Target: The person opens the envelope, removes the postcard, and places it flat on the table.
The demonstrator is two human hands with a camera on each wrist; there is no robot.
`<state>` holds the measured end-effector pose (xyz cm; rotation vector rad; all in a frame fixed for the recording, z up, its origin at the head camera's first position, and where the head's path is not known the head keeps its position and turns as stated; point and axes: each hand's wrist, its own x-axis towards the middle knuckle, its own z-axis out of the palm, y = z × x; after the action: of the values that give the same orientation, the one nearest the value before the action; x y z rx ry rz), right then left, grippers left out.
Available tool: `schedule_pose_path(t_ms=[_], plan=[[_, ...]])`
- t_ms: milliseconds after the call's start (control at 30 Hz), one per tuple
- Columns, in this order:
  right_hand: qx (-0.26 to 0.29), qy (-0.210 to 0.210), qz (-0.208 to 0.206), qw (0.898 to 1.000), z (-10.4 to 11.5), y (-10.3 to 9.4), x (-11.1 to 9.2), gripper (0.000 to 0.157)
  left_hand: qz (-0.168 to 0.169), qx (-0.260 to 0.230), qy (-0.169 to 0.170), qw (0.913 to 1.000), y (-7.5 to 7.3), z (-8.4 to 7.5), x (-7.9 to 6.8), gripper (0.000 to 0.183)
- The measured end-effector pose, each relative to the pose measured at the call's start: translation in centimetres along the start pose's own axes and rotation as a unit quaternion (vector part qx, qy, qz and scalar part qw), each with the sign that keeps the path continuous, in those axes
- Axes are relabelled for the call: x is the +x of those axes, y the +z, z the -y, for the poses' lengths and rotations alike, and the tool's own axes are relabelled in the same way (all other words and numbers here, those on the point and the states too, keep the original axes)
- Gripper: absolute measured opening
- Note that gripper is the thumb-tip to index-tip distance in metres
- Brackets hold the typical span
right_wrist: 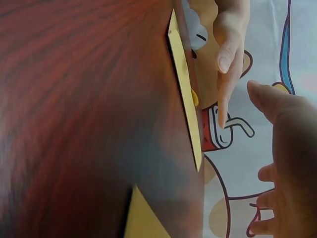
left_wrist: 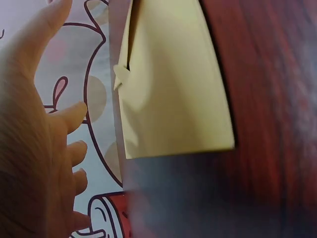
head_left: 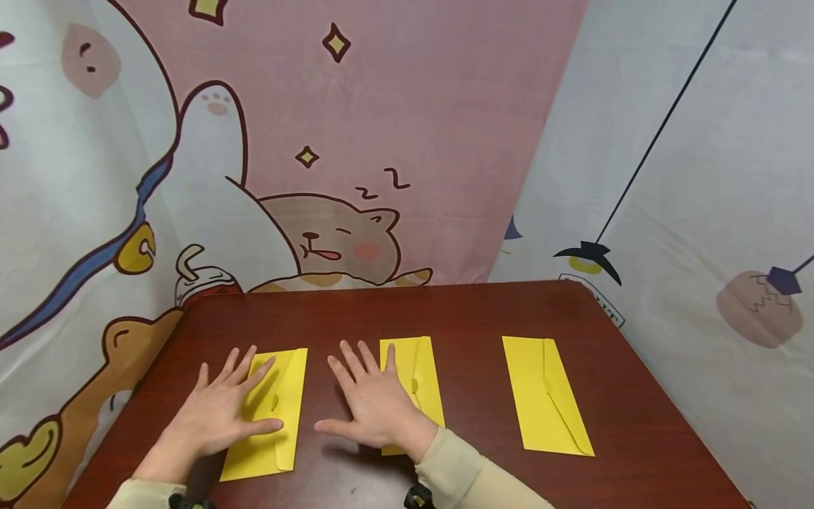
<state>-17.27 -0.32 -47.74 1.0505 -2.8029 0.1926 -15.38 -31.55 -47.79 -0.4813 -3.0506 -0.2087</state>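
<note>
Three yellow envelopes lie apart in a row: the left envelope under the left hand, the middle envelope partly hidden by the right hand, and the right envelope well clear of both. The two hands hover palm down, fingers spread wide and gripping nothing. One dark reddish-brown table with wood grain bears them, and a printed cloth with a sleeping cartoon animal and three yellow sparkles hangs behind its far edge.
</note>
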Motion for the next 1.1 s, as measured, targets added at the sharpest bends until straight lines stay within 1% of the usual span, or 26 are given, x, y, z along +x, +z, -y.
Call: schedule_pose_path(t_ms=[167, 333, 567, 800, 933, 1100], plan=[[-0.014, -0.005, -0.005, 1.0, 0.9, 0.7, 0.5, 0.106, 0.012, -0.007, -0.003, 0.9999, 0.6, 0.6, 0.2, 0.112], [-0.022, -0.009, 0.002, 1.0, 1.7, 1.3, 0.9, 0.106, 0.021, -0.019, 0.0, 0.9996, 1.1, 1.2, 0.1, 0.114], [-0.017, -0.019, 0.026, 0.999, 3.2, 2.0, 1.6, 0.106, 0.041, -0.042, 0.004, 0.9983, 1.4, 2.1, -0.3, 0.118], [-0.041, -0.047, 0.062, 0.996, 5.6, 2.7, 2.4, 0.103, 0.056, -0.05, 0.002, 0.9972, 1.6, 2.6, -0.5, 0.122], [-0.044, -0.045, 0.087, 0.994, 6.5, 3.0, 2.7, 0.102, 0.07, -0.052, -0.005, 0.9962, 1.6, 2.8, -0.4, 0.125], [-0.053, -0.037, 0.098, 0.993, 7.1, 3.3, 2.9, 0.103, 0.097, -0.058, -0.016, 0.9934, 1.7, 2.9, -0.3, 0.129]])
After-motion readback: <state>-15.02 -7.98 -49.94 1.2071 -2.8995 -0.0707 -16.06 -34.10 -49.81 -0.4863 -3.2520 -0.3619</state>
